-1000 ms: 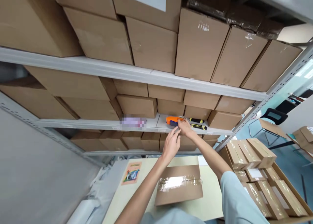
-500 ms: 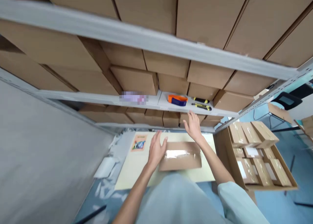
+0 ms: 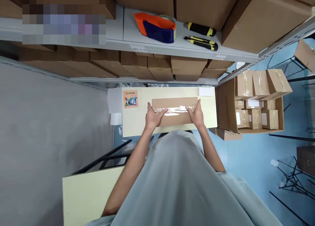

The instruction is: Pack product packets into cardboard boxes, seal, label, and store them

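Note:
A long, flat cardboard box (image 3: 176, 121) with shiny clear tape along its top lies on the pale yellow table (image 3: 135, 125). My left hand (image 3: 153, 117) grips its left end, thumb pressed on top near the tape. At the opposite end my right hand (image 3: 196, 115) holds on in the same way, its thumb touching the tape. Most of the fingers on both hands are hidden behind the ends of the box. Left of it lies a card with a colourful picture (image 3: 130, 99), and a white paper slip (image 3: 205, 91) is at the table's back right.
On the shelf (image 3: 118, 38) above sit an orange and blue tape dispenser (image 3: 157, 29) and two yellow-black utility knives (image 3: 201, 43). A large open carton (image 3: 225, 104) of taped boxes stands at right. A grey wall (image 3: 49, 137) borders the left; another pale tabletop (image 3: 83, 193) is at lower left.
My right hand has come down from near the shelf onto the box's right end, and my left hand now grips the left end. The view has tilted downward.

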`<state>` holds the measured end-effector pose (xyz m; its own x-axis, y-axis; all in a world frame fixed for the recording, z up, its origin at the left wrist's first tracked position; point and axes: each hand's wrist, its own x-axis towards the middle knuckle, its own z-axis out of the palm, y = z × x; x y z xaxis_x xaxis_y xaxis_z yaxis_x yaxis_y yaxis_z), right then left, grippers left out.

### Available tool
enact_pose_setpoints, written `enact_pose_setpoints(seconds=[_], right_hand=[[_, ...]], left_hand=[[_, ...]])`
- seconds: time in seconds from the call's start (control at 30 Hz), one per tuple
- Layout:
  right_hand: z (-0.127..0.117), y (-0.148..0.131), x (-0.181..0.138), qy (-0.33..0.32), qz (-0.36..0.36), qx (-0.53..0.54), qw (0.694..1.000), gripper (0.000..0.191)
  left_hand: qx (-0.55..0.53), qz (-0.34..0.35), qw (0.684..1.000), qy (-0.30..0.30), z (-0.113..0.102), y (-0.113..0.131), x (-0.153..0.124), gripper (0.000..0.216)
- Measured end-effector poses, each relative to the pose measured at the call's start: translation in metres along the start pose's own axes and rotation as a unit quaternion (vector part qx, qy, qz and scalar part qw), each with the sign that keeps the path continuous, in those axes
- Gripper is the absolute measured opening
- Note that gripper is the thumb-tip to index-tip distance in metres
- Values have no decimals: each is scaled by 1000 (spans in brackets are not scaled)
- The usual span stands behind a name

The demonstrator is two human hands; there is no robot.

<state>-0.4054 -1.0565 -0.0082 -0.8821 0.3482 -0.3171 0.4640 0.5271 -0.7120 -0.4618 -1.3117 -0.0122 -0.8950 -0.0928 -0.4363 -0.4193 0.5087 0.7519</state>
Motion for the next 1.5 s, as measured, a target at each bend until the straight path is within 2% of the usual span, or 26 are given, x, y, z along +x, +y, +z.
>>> enact_pose_setpoints(seconds=[0.07, 0.13, 0.2, 0.27, 0.33, 0.4, 0.53, 0.67, 0.73, 0.87, 1.07, 1.23, 1.37, 1.5], right_hand=[[-5, 7, 4, -21, -3, 49, 999, 110], [-10, 13, 7, -54, 2, 91, 994, 101], [-13, 16, 9, -98, 22, 134, 986, 90], [-15, 16, 10, -136, 49, 182, 973, 86], [-18, 12, 9, -154, 69, 220, 961, 93], [-24, 5, 4, -162, 75, 238, 955, 101], [-50, -17, -12, -124, 43, 250, 959, 105], [-79, -33, -25, -42, -14, 260, 965, 103], [-83, -30, -26, -30, -31, 256, 966, 104], [-65, -7, -25, -61, -31, 259, 963, 96], [-14, 33, -29, -75, 41, 259, 962, 88], [5, 56, -22, -74, 95, 271, 955, 87], [4, 61, -1, -50, 109, 192, 974, 98], [2, 48, 19, -63, 113, 203, 970, 102]], left_hand=[[-82, 17, 995, -47, -5, -8, 5, 87], [-143, 17, 987, -72, -6, -13, 8, 78], [-183, -17, 980, -70, -6, -14, 9, 76], [-229, -74, 967, -81, -4, -12, 10, 78], [-278, -126, 945, -116, -4, -9, 11, 87], [-307, -143, 929, -148, -6, -3, 9, 95], [-315, -94, 931, -160, -19, 14, -7, 100], [-305, -11, 945, -119, -40, 27, -22, 101], [-298, 28, 949, -101, -48, 26, -23, 97], [-304, 19, 946, -111, -49, 3, -15, 89], [-315, -60, 942, -102, -13, -49, -5, 73], [-292, -150, 940, -87, 4, -80, 5, 71], [-243, -158, 954, -76, -1, -81, 25, 85], [-234, -138, 959, -78, -10, -58, 44, 91]])
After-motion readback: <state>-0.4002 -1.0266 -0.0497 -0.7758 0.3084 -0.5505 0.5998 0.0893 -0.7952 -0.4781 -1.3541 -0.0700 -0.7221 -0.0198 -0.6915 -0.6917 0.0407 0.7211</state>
